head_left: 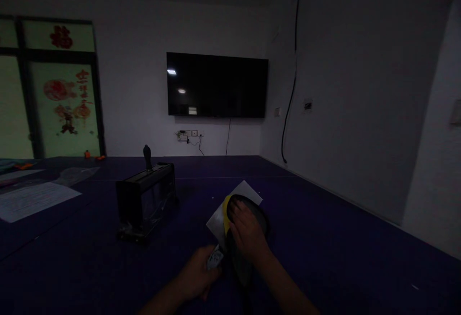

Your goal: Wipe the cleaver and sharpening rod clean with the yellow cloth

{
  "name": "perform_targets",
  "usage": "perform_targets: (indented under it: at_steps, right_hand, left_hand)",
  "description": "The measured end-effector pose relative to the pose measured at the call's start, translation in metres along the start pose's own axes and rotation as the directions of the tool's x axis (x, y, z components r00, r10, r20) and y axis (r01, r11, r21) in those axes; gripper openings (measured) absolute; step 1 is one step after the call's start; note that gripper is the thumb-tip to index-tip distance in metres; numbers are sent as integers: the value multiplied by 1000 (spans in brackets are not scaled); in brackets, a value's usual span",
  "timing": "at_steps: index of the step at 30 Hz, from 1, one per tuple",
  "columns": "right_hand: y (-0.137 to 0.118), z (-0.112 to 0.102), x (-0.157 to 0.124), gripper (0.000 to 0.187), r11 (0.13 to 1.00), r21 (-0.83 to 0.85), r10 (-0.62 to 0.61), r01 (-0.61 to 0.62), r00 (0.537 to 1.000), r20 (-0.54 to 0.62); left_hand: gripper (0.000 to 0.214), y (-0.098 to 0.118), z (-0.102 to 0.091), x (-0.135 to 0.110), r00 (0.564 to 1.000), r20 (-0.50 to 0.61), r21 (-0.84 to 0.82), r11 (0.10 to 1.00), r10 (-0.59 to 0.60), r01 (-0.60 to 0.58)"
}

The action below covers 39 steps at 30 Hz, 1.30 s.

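My right hand (247, 231) reaches into the opening of a dark shoe-like item (261, 219) with a yellow edge. Its fingertips are partly hidden inside, and the dim light blurs the details. Under and behind that item lies a white sheet of paper (248, 190), set at an angle on the dark blue surface. Just to the left, my left hand (198, 269) is closed around a small pale grey piece (215, 258) with dark markings. The piece sits close to the paper's lower corner; I cannot make out its kind.
A black box-shaped frame (131, 204) with an upright knob handle stands to the left on the dark blue surface (324, 257). Printed paper (36, 199) and clear plastic (77, 175) lie farther left. A television (218, 84) hangs on the far wall; a black cable (293, 84) runs down the corner.
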State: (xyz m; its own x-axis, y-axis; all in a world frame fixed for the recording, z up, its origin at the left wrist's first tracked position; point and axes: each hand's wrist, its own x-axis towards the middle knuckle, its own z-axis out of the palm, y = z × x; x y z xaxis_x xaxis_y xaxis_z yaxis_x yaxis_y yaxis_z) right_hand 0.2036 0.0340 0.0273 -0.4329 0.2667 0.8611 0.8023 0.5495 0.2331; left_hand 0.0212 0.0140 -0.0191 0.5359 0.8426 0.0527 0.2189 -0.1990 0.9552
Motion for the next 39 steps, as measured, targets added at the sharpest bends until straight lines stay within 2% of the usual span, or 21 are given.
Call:
perform_targets:
  at_steps: [10,15,20,24,28,32,36,39]
  right_hand:
    - [32,-2,-4,39,979,10,200,-201,963,-182]
    - [39,0,-8,37,974,-2,220,-226,953,-207]
    - [33,5,-11,36,969,0,240,-246,945,-223]
    - [17,9,-12,39,978,33,208,-205,964,-164]
    - [-4,12,-10,38,995,40,92,-90,995,-45]
    - [-19,7,-3,37,999,48,-23,20,998,66]
    - [-18,2,0,36,995,51,-85,80,991,102]
    - [-9,2,-2,34,998,25,-61,59,996,69]
  left_hand:
    - [10,6,0,-5,1000,21,142,990,-2,-1]
    - [8,10,1,-4,999,35,169,986,-1,-5]
    - [12,5,1,-2,1000,30,134,991,-8,4]
    - [16,1,1,-1,1000,4,57,998,18,-18]
    - [20,-4,1,1,1000,-27,-37,999,9,-10]
    - [26,-6,2,3,999,-49,-73,997,11,-15]
    - [29,-5,2,2,998,-50,-93,995,35,-39]
    - [25,-4,1,2,999,-35,-108,994,12,-15]
